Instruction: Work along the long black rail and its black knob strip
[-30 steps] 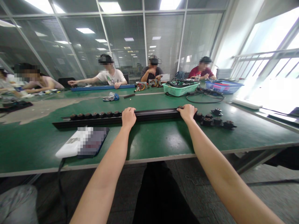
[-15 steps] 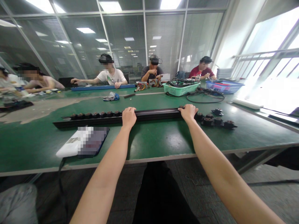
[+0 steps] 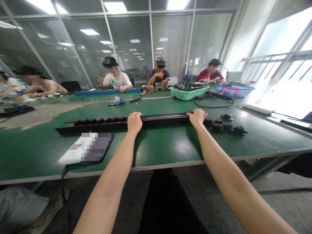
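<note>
Right hand (image 3: 197, 117) edged outward, widening span slightly | left hand (image 3: 135, 122) clasps rail (image 3: 165, 119) beside blocks (image 3: 107, 120) | right grips rail, fingertips at one block (image 3: 190, 112)

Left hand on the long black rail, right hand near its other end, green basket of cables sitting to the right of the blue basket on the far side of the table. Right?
Not quite: the head view shows the green basket left of the blue basket. The rest stands.
</note>
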A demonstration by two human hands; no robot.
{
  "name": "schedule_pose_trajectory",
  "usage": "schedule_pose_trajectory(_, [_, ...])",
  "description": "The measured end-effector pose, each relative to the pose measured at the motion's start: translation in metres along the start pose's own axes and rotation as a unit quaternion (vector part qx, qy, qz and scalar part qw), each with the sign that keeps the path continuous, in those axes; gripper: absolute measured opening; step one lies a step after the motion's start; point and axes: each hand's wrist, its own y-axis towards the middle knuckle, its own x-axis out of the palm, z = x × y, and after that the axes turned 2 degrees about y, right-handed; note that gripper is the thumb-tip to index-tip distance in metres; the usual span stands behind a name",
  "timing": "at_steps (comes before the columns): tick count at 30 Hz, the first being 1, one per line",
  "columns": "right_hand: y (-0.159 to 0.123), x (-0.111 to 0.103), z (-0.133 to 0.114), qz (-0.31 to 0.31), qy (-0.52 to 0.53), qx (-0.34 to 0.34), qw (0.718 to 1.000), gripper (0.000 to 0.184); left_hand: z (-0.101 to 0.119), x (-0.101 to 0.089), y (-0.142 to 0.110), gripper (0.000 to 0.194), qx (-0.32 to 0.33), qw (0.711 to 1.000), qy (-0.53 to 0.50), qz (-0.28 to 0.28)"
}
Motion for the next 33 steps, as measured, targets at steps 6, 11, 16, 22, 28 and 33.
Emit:
schedule_pose_trajectory(6, [0.0007, 0.0001, 0.0009, -0.003, 0.001, 0.006, 1.0, 0.038, -0.0005, 0.0003, 0.0001, 0.042, 0.001, 1.0, -0.001, 0.0])
schedule_pose_trajectory(11, [-0.0004, -0.0014, 0.001, 0.0, 0.002, 0.002, 1.0, 0.04, 0.0001, -0.0002, 0.0002, 0.042, 0.001, 1.0, 0.0, -0.001])
schedule_pose_trajectory(16, [-0.0009, -0.0011, 0.0009, 0.004, -0.003, 0.01, 1.0, 0.04, 0.0008, -0.0006, 0.0003, 0.042, -0.002, 1.0, -0.002, 0.001])
schedule_pose_trajectory(22, [0.0005, 0.0012, 0.0015, 0.011, -0.012, 0.017, 1.0, 0.035, 0.0005, 0.0, 0.0005, 0.042, 0.0, 1.0, -0.001, -0.003])
schedule_pose_trajectory(28, [0.002, 0.0014, 0.0018, 0.001, -0.014, 0.027, 1.0, 0.034, 0.0001, 0.0001, 0.0005, 0.042, -0.003, 1.0, -0.001, -0.005])
schedule_pose_trajectory(33, [0.0019, -0.0007, 0.0012, -0.01, -0.02, 0.035, 0.999, 0.033, 0.0, 0.0005, 0.0002, 0.043, -0.003, 1.0, -0.003, -0.001])
